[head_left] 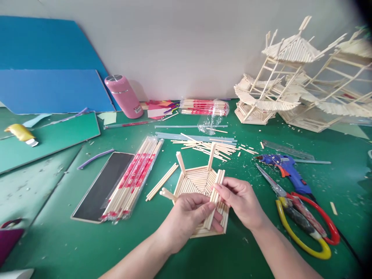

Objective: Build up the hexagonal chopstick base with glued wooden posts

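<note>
Between my two hands is a small bundle of wooden sticks [215, 193], lying side by side and tilted. My left hand [188, 215] pinches its lower part between thumb and fingers. Higher up, my right hand [240, 199] grips the same bundle. Beneath them lies a hexagonal stick base [193, 180] with short posts standing at several corners; my hands hide part of it. A pair of loose sticks [162, 182] rests just left of the base. Cut stick pieces [203, 147] are scattered behind it.
On the right are a blue glue gun [283, 166] and large scissors [302, 221]. Packed chopsticks [133, 178] overlap a dark board [101, 190] on the left. A pink bottle [124, 97], another chopstick pack [203, 106] and stick pagodas [279, 77] stand or lie at the back.
</note>
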Demonstrator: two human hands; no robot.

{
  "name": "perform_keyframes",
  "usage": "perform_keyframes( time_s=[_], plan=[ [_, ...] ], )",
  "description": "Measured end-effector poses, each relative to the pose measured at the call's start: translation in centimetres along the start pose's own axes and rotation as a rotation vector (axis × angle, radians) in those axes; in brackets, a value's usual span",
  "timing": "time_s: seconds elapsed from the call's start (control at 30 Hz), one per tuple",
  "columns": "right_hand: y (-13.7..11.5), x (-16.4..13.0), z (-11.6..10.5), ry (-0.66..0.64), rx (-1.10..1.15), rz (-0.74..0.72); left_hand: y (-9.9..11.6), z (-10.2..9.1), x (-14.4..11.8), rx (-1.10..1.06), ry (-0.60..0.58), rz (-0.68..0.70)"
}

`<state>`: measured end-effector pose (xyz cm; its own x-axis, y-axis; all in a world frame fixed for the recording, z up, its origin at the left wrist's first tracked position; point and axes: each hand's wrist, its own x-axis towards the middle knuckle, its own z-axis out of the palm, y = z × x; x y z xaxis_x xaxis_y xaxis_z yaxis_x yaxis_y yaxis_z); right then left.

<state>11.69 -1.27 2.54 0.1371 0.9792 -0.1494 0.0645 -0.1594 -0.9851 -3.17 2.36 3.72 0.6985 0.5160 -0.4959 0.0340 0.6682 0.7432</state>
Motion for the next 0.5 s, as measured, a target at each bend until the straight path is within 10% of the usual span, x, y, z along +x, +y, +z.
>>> perform_keyframes(
  time_s=[0.5],
  plan=[
    [-0.52,-0.02,0.09,-0.003,-0.068,-0.042,-0.28,-0.07,0.11,0.002,0.024,0.034]
  ],
)
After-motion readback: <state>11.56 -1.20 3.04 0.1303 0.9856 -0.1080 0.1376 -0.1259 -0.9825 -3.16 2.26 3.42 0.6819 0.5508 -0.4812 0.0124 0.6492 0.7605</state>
